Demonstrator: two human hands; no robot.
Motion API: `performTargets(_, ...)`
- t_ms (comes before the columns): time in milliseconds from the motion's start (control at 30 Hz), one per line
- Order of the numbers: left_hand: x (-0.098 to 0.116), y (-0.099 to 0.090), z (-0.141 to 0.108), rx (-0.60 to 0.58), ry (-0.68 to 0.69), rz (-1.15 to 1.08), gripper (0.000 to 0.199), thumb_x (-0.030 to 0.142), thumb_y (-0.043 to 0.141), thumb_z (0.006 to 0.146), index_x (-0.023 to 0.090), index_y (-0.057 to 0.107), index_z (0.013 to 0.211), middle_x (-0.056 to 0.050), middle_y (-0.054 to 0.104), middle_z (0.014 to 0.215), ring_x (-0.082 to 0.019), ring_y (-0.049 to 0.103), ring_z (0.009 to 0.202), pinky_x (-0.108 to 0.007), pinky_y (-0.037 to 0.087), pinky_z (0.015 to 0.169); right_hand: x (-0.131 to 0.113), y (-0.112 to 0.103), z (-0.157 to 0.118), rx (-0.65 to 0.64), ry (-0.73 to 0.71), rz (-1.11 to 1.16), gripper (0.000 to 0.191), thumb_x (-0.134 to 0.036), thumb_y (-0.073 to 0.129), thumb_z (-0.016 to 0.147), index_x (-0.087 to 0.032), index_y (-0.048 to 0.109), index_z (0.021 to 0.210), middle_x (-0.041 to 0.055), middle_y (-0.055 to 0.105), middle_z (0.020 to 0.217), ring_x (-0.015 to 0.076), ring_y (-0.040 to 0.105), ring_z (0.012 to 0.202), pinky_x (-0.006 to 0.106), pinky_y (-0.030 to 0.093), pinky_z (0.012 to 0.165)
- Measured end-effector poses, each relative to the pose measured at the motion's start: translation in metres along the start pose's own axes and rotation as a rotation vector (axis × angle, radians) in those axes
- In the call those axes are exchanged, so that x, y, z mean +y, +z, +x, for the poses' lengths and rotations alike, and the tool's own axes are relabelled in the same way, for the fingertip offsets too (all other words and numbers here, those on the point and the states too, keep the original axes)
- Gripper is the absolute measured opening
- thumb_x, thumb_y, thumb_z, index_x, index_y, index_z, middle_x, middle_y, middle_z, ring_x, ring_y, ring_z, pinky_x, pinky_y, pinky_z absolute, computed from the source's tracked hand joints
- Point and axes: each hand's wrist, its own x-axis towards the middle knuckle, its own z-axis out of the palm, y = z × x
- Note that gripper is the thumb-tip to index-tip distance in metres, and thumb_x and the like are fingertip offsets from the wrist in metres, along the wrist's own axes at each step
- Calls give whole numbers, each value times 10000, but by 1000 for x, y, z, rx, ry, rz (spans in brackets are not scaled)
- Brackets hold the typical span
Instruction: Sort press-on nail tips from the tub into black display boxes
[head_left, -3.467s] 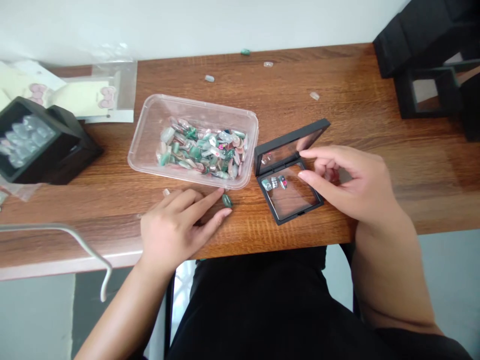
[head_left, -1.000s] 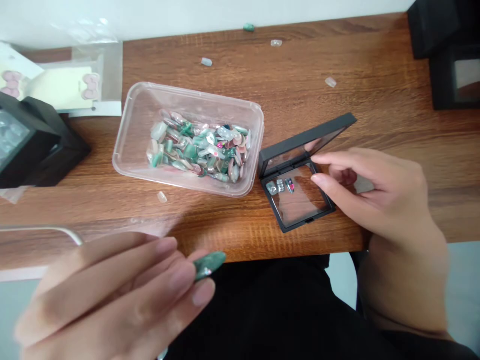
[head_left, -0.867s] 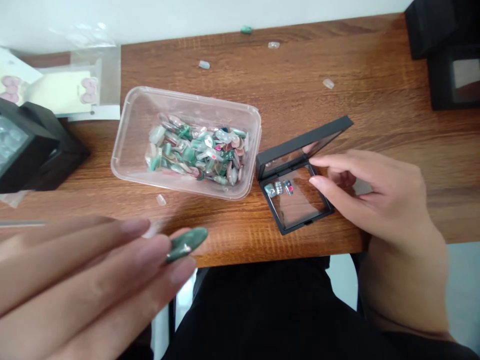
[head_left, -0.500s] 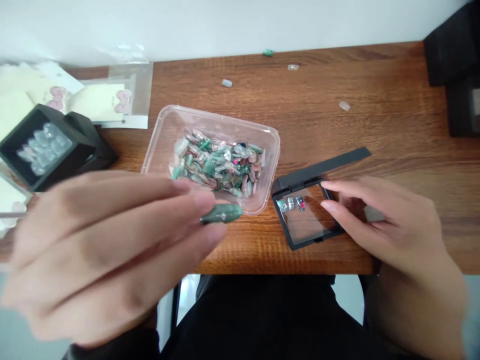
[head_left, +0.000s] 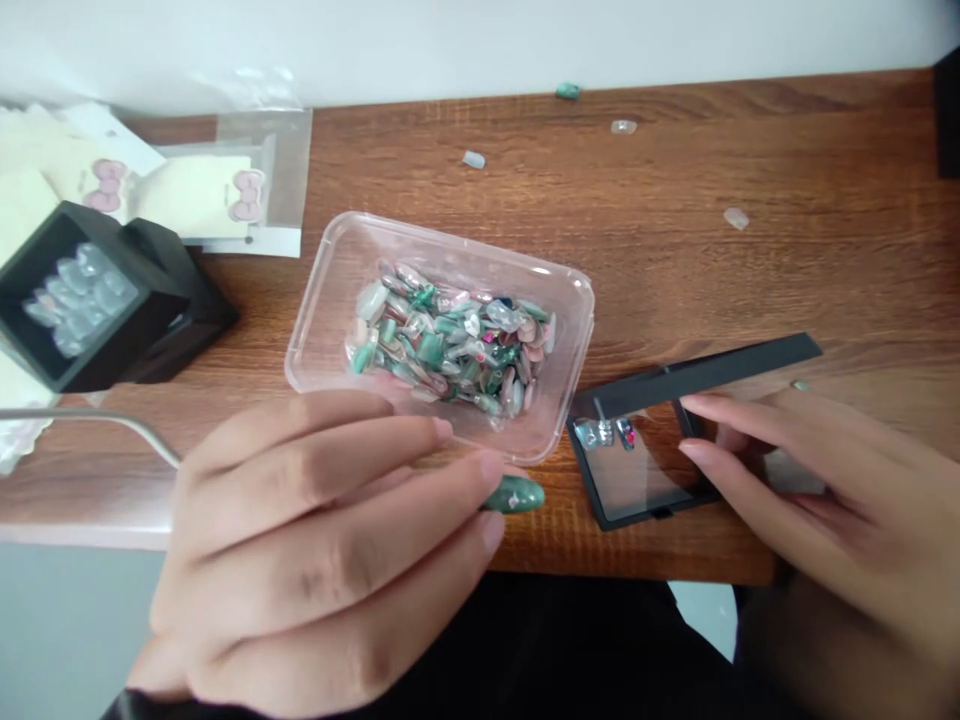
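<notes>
Between the thumb and fingertips of my left hand (head_left: pixel 330 550) is a green press-on nail (head_left: pixel 521 495) with a small shiny gem, held in front of a clear plastic tub (head_left: pixel 465 245). Inside the tub lies a heap of loose press-on nails (head_left: pixel 450 345) in green, pink and clear. My right hand (head_left: pixel 840 480) has thumb and index finger on the right rim of a black display case (head_left: pixel 592 495) with a clear window; its lid is raised. Several decorated nails (head_left: pixel 604 432) sit in a row at the case's left end.
Loose nails (head_left: pixel 473 159) lie scattered along the back of the wooden table (head_left: pixel 525 210). A black box (head_left: pixel 161 300) with clear nails stands at left, by packaged cards (head_left: pixel 214 200) with pink bows. A pale cable (head_left: pixel 112 415) runs in from the left.
My left hand, still pinching the green nail, has moved right and down, nearer the display case. The view has shifted a little. My right hand stays at the case's rim.
</notes>
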Motion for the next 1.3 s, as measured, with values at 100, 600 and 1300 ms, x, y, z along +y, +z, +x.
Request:
performTargets(100,3,2,-6,28,384,131,292,245,531,972,416,766,945,142,771,1185,-160,732,1117,-415,629,1000,0,-1,-1,-16,-10,-1,273,-207,711,942,-251,666,1208,-2,724,863,139,687,672,298,540,666)
performTargets(600,41,12,-20,113,-257,73,236,257,604,939,387,748,805,184,786,969,-155,724,937,-451,571,1082,2,0,-8,-57,10,-20,216,-250,673,990,-217,676,1203,-2,734,994,104,677,785,229,524,786)
performTargets(1300,67,12,-16,207,-476,119,407,443,601,924,604,618,1297,127,761,788,-223,684,795,-537,591,889,5,2,-6,-125,-104,17,245,-246,626,1006,-157,662,1232,55,766,1036,175,712,912,296,516,827)
